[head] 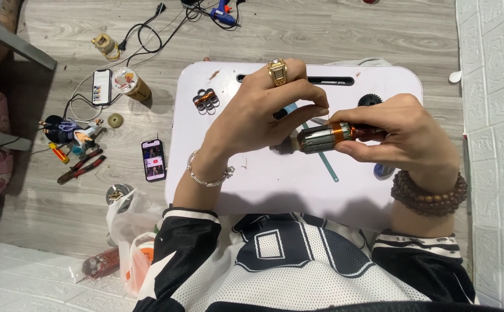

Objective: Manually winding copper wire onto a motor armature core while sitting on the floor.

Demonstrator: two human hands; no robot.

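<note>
Here, closest to me, my jersey sleeves frame the near edge of the small white lap table [252, 190]. Just above its middle I hold a motor armature [327, 137], a slotted grey core with an orange band and a dark reddish end, lifted clear of the tabletop. My right hand [414, 136] is clamped around the reddish end, thumb beneath and fingers over the top. My left hand [257, 112] comes in from the other side, fingertips [315, 112] pinched together on something fine at the core; I cannot tell whether it is wire. Under the armature lies a thin teal strip [327, 164], and a dark gear [370, 100] sits just behind my right hand.

I judge the risk is in that pinch: pull too hard and the fine piece could snap, or the armature could twist out of my right grip and drop onto the table.

Further out, a cluster of metal rings [205, 100] rests near the table's far left corner. Beyond, on the wooden floor, are two phones [153, 160], red pliers [81, 167] and a blue glue gun [223, 14].
</note>
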